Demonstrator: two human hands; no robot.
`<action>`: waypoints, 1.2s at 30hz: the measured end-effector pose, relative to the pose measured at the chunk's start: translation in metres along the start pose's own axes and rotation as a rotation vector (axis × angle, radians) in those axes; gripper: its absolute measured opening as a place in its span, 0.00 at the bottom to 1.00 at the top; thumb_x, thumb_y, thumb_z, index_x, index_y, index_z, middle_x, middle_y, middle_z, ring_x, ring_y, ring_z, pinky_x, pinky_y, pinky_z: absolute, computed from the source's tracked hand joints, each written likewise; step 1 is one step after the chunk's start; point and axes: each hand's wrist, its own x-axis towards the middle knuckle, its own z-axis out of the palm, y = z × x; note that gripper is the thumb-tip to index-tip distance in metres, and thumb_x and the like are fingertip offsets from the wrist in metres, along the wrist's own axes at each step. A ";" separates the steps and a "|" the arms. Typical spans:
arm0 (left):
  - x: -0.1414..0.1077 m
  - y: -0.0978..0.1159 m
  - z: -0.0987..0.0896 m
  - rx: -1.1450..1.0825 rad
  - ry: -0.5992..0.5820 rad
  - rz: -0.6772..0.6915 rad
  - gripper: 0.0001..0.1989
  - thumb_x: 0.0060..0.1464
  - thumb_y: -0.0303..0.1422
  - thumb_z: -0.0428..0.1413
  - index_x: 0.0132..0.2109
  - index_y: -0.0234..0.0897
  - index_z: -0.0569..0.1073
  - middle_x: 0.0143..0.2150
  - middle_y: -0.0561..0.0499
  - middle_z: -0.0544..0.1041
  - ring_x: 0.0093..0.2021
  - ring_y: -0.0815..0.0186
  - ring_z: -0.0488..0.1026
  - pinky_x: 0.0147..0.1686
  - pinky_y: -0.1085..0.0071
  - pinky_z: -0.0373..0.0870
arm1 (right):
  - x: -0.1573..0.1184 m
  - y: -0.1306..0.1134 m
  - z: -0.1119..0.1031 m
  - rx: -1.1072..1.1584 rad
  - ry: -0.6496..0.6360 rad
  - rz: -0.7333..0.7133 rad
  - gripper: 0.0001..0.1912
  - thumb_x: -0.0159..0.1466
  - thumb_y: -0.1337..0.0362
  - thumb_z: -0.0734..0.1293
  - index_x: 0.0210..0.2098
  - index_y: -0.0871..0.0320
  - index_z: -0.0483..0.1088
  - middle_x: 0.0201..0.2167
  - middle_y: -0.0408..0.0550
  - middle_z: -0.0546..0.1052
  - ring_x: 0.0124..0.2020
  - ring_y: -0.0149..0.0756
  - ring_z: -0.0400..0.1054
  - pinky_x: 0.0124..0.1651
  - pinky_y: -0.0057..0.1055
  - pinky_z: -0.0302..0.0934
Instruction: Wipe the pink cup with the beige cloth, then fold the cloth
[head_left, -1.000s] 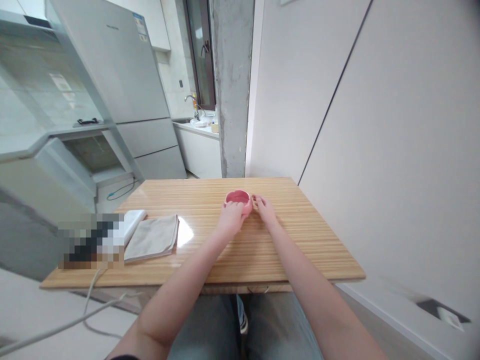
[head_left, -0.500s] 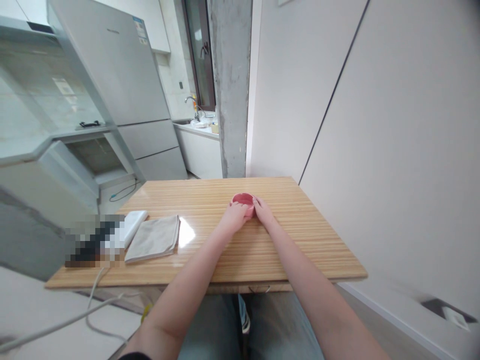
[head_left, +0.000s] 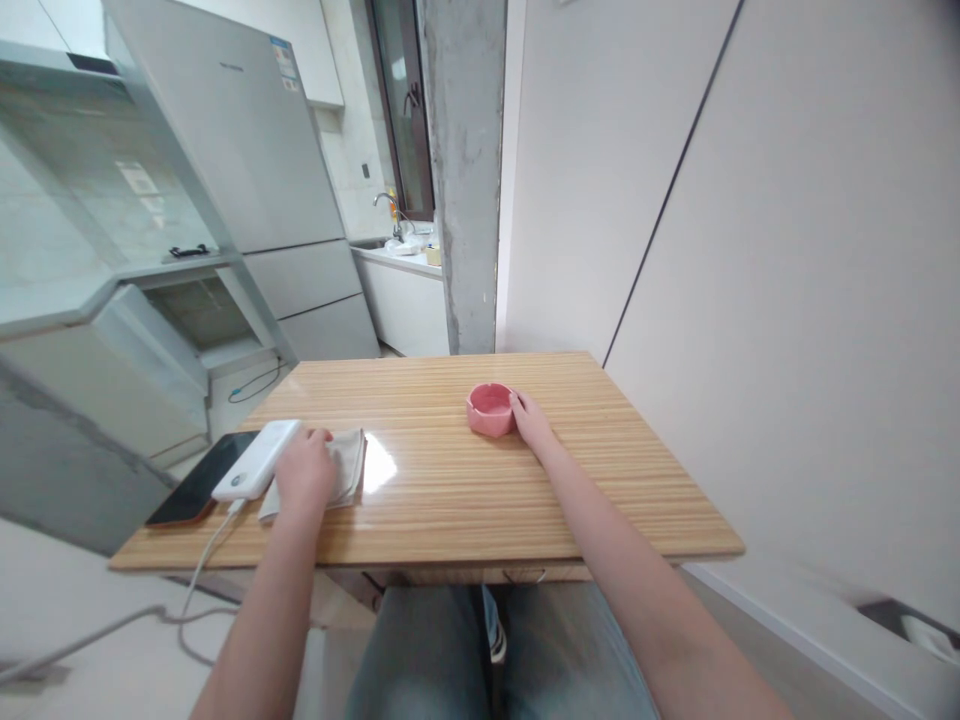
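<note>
Touching the right side of a pink bowl (head_left: 491, 422), the right hand (head_left: 532, 422) sits near the rim; cannot tell if it really grips. Left hand (head_left: 306, 468) well apart from it, over a folded grey cloth (head_left: 349, 462); fingers partly hidden, cannot tell if they hold any of it. Bowl upright on the wooden table (head_left: 450, 510), right of middle, toward the far edge. Tabletop is light brown, striped grain, glossy, with a bright white glare patch just right of the cloth. Left end of the table: white power bank (head_left: 259, 458) just beside the left hand, dark tablet (head_left: 199, 485) left of it, partly covered by it, pale cable (head_left: 210, 550) hanging over the near edge. Legs in jeans (head_left: 424, 650) under the near edge. Room: tall grey fridge (head_left: 217, 140) back left, pale counter (head_left: 45, 295) left of it with an open space underneath. Behind, a sink (head_left: 367, 243) with a curved tap (head_left: 394, 208), small clutter beside it, dark-framed window (head_left: 405, 120) above. Bare concrete pillar (head_left: 469, 170) behind the table, then plain white wall (head_left: 795, 250) filling the right, one dark slanting line across it.
</note>
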 end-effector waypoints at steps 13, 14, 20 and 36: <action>-0.023 0.010 0.012 -0.039 -0.106 0.203 0.25 0.52 0.24 0.44 0.58 0.37 0.66 0.60 0.42 0.68 0.59 0.55 0.65 0.56 0.59 0.61 | -0.001 -0.004 0.001 -0.004 0.017 0.003 0.18 0.66 0.56 0.55 0.46 0.54 0.71 0.47 0.50 0.77 0.51 0.38 0.68 0.58 0.37 0.59; -0.022 0.008 0.011 -0.016 -0.116 0.113 0.26 0.53 0.28 0.45 0.61 0.34 0.62 0.58 0.38 0.69 0.57 0.52 0.67 0.53 0.58 0.63 | 0.000 -0.002 0.001 -0.011 0.015 -0.004 0.18 0.66 0.56 0.55 0.46 0.54 0.71 0.47 0.50 0.77 0.52 0.37 0.68 0.58 0.37 0.58; -0.011 0.017 -0.001 -0.078 -0.380 0.070 0.18 0.52 0.41 0.50 0.45 0.33 0.71 0.44 0.38 0.77 0.46 0.51 0.74 0.40 0.64 0.66 | 0.001 0.004 0.000 -0.059 0.070 0.034 0.23 0.65 0.54 0.56 0.54 0.58 0.66 0.55 0.55 0.71 0.58 0.38 0.63 0.62 0.38 0.53; 0.030 0.207 -0.003 -1.227 -0.188 0.384 0.12 0.52 0.36 0.56 0.43 0.34 0.70 0.42 0.45 0.76 0.40 0.65 0.73 0.41 0.70 0.68 | -0.013 -0.051 -0.035 0.458 -0.059 0.407 0.15 0.49 0.62 0.70 0.37 0.59 0.73 0.36 0.50 0.79 0.39 0.41 0.73 0.40 0.33 0.68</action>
